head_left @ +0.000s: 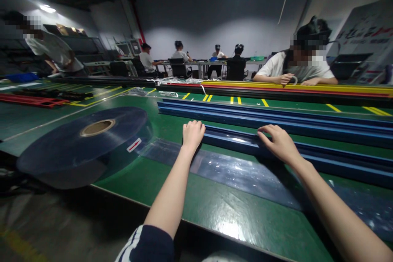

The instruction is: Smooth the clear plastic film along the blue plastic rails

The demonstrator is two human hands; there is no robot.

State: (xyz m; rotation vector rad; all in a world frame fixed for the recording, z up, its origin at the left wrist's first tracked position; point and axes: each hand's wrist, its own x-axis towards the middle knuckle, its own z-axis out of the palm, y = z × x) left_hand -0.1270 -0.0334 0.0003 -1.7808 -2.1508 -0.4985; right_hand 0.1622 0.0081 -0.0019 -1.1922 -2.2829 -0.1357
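Note:
A long blue channel profile (233, 138) lies across the green table in front of me. My left hand (194, 134) is closed over its left end, fingers curled down on the far side. Farther right, my right hand (279, 142) rests over the same profile, thumb and forefinger apart and the other fingers loosely bent; whether the fingertips press on it is hard to see. On the near side of the profile runs a clear plastic strip (221, 168), passing below both forearms. It comes off a large roll of clear film (61, 139) at left.
Beyond is another blue profile pair (276, 120), parallel to mine. Yellow, red and black bars (307, 90) cross the table farther back, where a person (276, 69) leans in. Red frame parts (33, 100) lie at far left. The table's near edge (215, 233) is close to me.

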